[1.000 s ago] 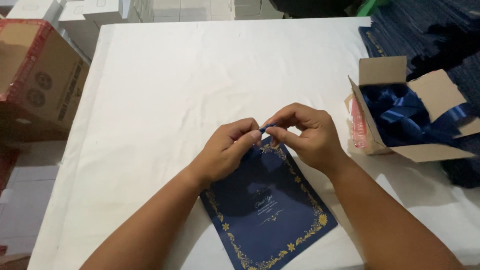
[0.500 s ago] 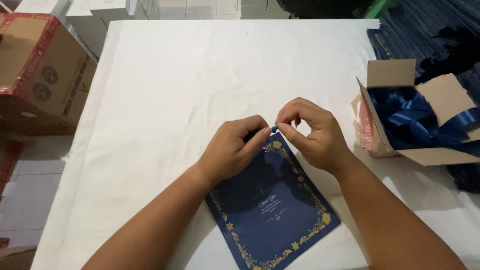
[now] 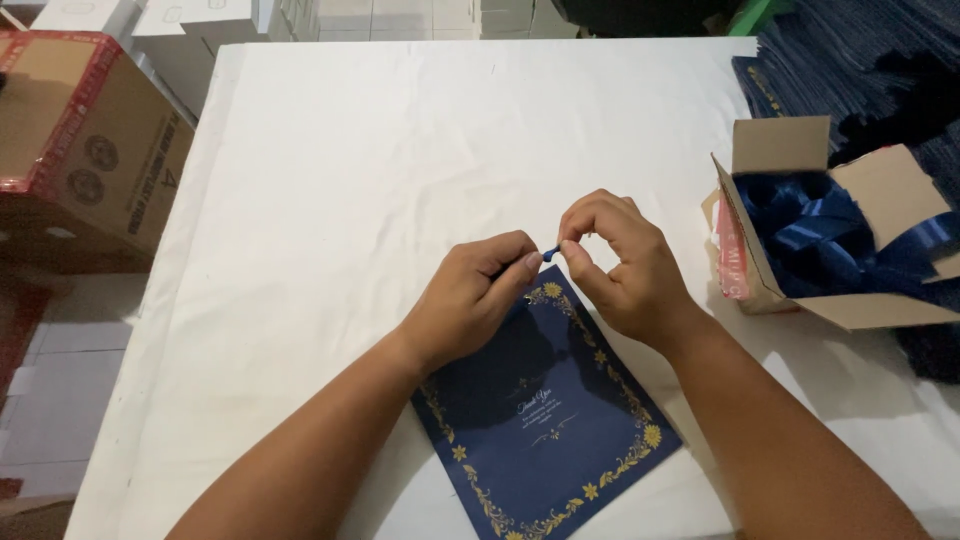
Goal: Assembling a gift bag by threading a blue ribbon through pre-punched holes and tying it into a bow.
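White-clothed table: left hand and right hand pinch a small blue ribbon piece over a navy card; open cardboard box holds blue ribbons.

White table lies open ahead; ribbon box blocks the right.
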